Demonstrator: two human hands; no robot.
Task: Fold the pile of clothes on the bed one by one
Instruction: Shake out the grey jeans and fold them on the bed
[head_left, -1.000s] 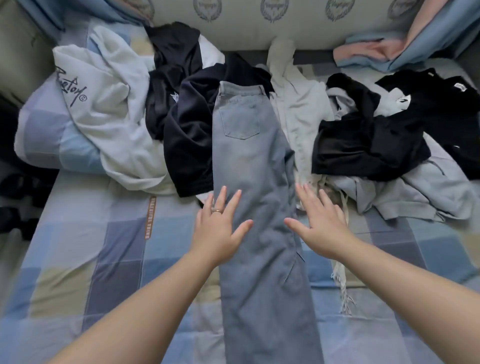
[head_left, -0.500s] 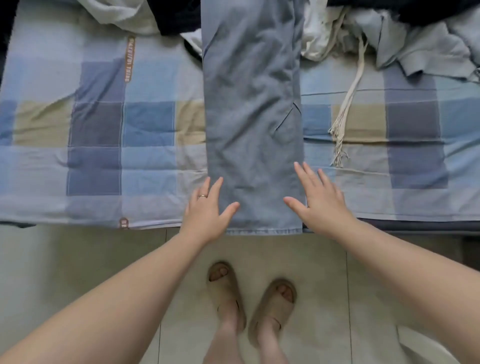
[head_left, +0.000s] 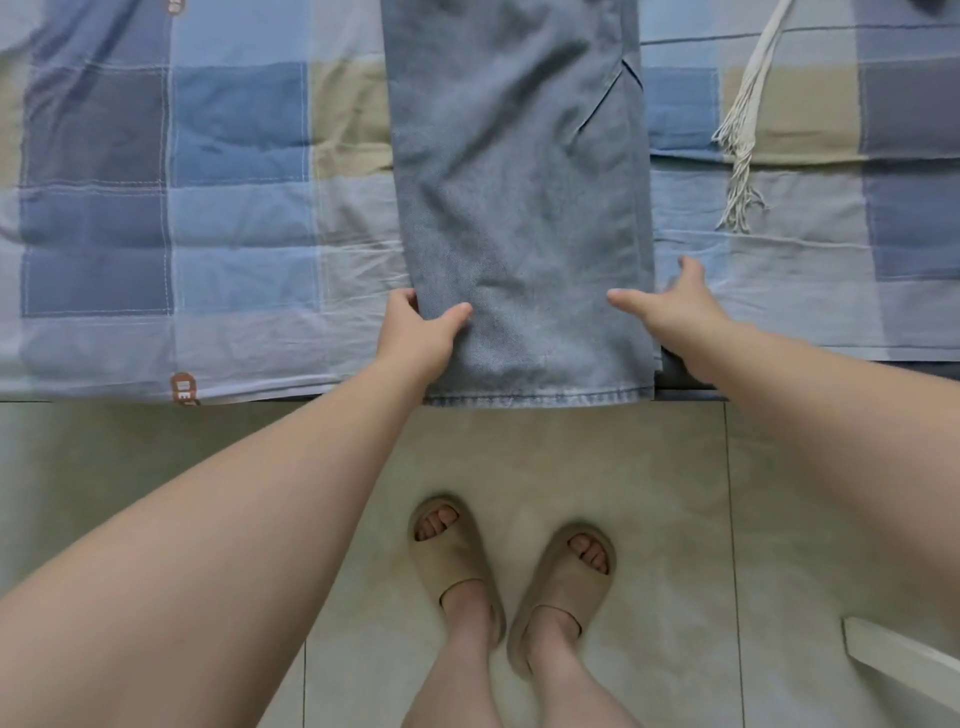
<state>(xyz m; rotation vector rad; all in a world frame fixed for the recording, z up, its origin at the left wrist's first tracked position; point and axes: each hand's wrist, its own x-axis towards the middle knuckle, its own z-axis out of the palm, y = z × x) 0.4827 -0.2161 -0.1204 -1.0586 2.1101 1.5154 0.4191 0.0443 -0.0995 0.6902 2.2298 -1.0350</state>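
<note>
The jeans (head_left: 519, 208) between the left hand (head_left: 415, 335) and the right hand (head_left: 680, 312) are matt, faded denim with a stitched hem. Under both hands, the bed cover (head_left: 234, 218) is thin, creased woven cloth, also matt. Beyond the right hand lies a fringe (head_left: 737, 156) of off-white twisted threads. Below the hands, the floor tiles (head_left: 675, 467) look smooth with a faint sheen, and the slippers (head_left: 452, 551) look matt and foam-like.

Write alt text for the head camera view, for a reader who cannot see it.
Two hands work at the hem of grey-blue jeans laid on a checked bedspread: the left hand pinches one edge, the right hand straddles the other. Sandalled feet below.
</note>
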